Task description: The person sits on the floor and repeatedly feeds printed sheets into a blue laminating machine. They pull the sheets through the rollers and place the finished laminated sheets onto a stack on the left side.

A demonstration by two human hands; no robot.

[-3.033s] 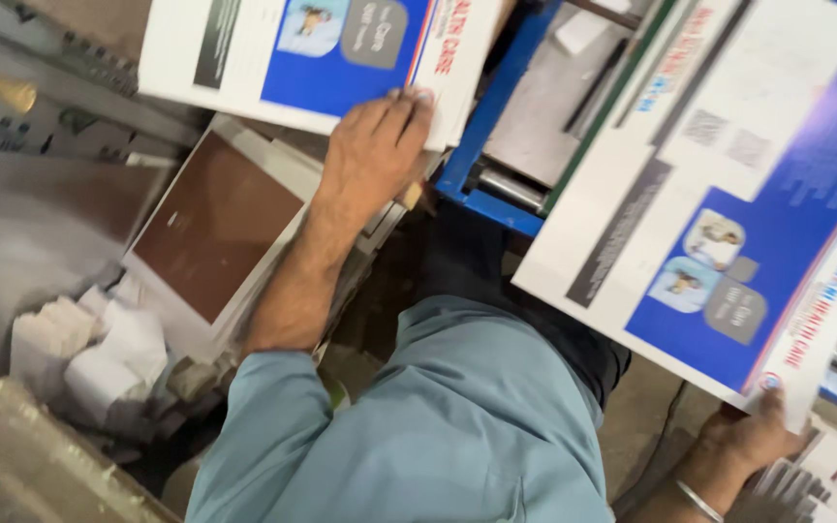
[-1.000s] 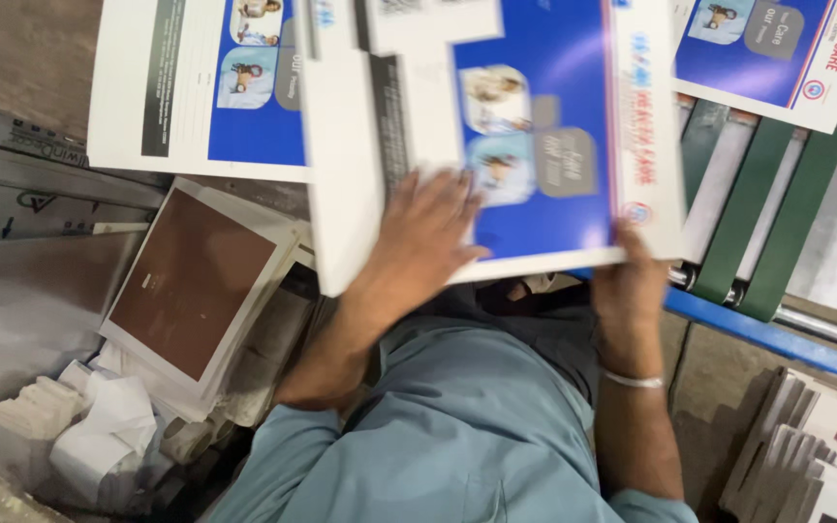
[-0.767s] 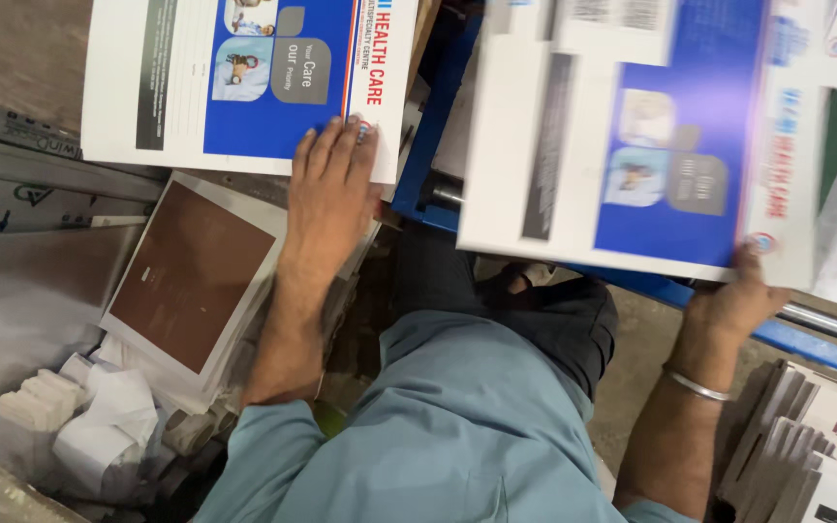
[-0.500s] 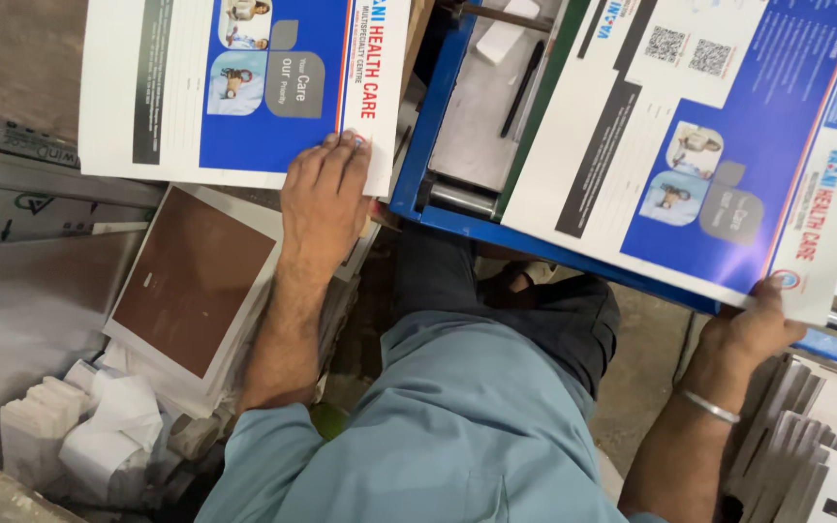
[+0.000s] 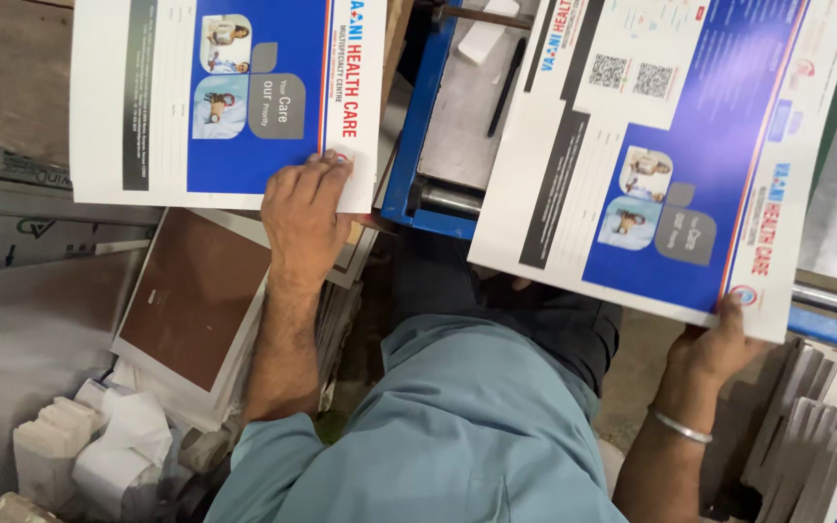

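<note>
Right sheet: a large printed sheet (image 5: 670, 155), blue and white with small photos, slants across the blue machine frame (image 5: 418, 145) at the top right, its near corner hanging out over the person's lap.
Right hand: the right hand (image 5: 714, 344) pinches that near corner, thumb on top, fingers hidden beneath; a metal bangle (image 5: 682, 427) circles the wrist.
Left sheet: a matching printed sheet (image 5: 215, 97) lies flat at the top left, on a pile.
Left hand: the left hand (image 5: 304, 213) rests palm-down on its lower right corner, fingers together and extended, pressing rather than gripping; the forearm runs straight back to the blue-grey shirt (image 5: 438, 436).
Edges: the two sheets sit well apart, with the machine's grey bed (image 5: 467, 116) and a black pen (image 5: 508, 73) showing between them.
Surroundings: a brown-faced board (image 5: 191, 300) lies just beside the left forearm, white paper bundles (image 5: 89, 450) below it; stacked folded cards (image 5: 816, 426) crowd the lower right, close to the right wrist.
</note>
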